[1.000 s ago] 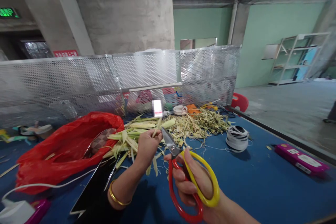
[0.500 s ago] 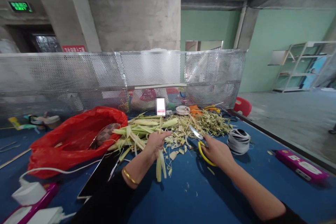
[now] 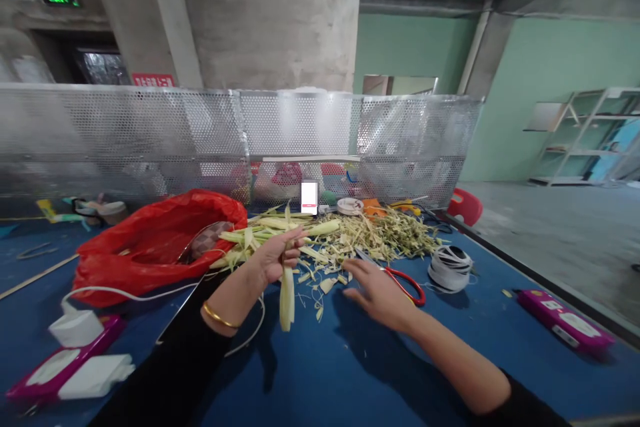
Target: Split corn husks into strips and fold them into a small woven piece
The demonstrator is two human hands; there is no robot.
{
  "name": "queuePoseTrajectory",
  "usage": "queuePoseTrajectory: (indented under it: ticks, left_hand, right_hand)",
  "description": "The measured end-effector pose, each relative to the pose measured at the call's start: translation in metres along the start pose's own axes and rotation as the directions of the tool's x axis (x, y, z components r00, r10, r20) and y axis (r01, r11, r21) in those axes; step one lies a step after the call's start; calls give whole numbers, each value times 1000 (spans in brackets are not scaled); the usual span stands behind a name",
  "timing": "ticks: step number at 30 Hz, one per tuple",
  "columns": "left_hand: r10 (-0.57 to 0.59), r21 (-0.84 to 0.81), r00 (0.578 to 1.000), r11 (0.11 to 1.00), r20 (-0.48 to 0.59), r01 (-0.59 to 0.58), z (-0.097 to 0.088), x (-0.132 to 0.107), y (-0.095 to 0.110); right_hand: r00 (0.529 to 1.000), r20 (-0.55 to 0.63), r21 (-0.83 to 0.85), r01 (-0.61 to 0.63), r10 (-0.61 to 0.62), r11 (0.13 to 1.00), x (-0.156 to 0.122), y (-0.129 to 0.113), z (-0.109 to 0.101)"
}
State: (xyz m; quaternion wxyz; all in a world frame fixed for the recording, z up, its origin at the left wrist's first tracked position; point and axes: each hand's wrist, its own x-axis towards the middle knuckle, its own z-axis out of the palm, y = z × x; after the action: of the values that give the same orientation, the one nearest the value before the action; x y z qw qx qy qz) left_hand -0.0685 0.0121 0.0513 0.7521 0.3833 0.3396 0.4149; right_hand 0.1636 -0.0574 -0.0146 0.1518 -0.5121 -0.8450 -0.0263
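My left hand [image 3: 274,256] is closed on a bundle of pale green leaf strips [image 3: 287,283] that hangs down toward the blue table [image 3: 350,367]. My right hand [image 3: 376,289] hovers flat with fingers spread, holding nothing, right beside the red-and-yellow scissors [image 3: 400,275] lying on the table. A pile of long green leaves [image 3: 265,237] lies just behind my left hand, and a heap of cut scraps [image 3: 390,233] lies beyond the scissors.
A red plastic bag [image 3: 150,247] sits at the left, a roll of white tape [image 3: 451,267] at the right, and a magenta box [image 3: 563,328] near the right edge. White chargers and a cable [image 3: 80,337] lie front left. A perforated metal screen [image 3: 250,140] closes the back.
My right hand has put the scissors down on the table and opened. My left hand has kept the leaf strips and turned them to hang downward.
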Motion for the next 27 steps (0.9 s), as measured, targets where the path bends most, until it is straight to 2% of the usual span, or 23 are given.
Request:
queuePoseTrajectory:
  ticks: [1,2,4,5,6,7,8,9,10,11,12,14,15,18,19,20,21,22,24,27]
  left_hand:
    - [5,-22,999,1000,-34,-5,-2,-6,2]
    - [19,-41,998,999,-67,-22,-4,-12,4]
    - [40,-70,991,996,-124,-49,-12,-21,5]
    - [47,-83,987,995,-152,-60,-17,-24,4]
    - [51,-96,983,993,-177,-69,-23,-27,3]
    - [54,-109,978,991,-201,-77,-29,-29,1]
    - [55,-122,974,989,-222,-83,-34,-30,-1]
    - [55,-133,969,987,-240,-89,-39,-30,-3]
    - [54,-142,965,985,-255,-93,-44,-30,-4]
    - [52,-150,962,984,-269,-95,-48,-30,-5]
    - [50,-158,959,983,-281,-97,-51,-29,-7]
    - [50,-174,954,979,-297,-105,-54,-28,-8]
    - [52,-183,952,977,-300,-111,-55,-27,-9]
    - [59,-210,955,970,-291,-124,-51,-28,-11]
    - [58,-222,958,967,-280,-123,-48,-29,-12]
    - [55,-239,963,964,-265,-121,-46,-30,-13]
    - [52,-262,969,958,-243,-117,-43,-30,-14]
    - [50,-284,975,952,-218,-112,-41,-31,-16]
    - [51,-319,982,942,-182,-108,-36,-32,-20]
    - [92,-325,986,937,-138,-132,-28,-32,-29]
  right_hand:
    - [978,9,91,207,-209,974,0,-13,2]
    - [916,40,159,388,-399,908,0,-25,6]
    - [769,86,253,598,-633,760,3,-39,14]
    - [719,107,279,641,-686,715,7,-38,19]
    - [721,119,274,638,-683,720,13,-33,23]
    - [748,137,236,612,-650,754,22,-23,25]
    - [825,138,160,527,-547,835,32,-10,27]
    - [917,109,61,378,-383,924,43,3,27]
    - [954,77,23,291,-291,957,53,16,26]
    - [968,55,5,244,-244,970,62,24,25]
    - [977,31,-7,210,-209,978,68,28,24]
    - [982,-18,-19,188,-188,982,73,20,25]
    - [970,-40,-12,240,-241,971,73,9,28]
    - [869,18,88,490,-494,867,71,-22,43]
    - [848,30,120,523,-530,844,72,-26,48]
    - [874,-1,138,481,-485,866,75,-26,52]
    - [931,-74,148,364,-356,920,79,-21,53]
    - [957,-120,146,280,-264,949,83,-13,53]
    - [971,-193,155,176,-145,972,89,6,44]
    - [949,-314,204,26,41,979,85,19,24]
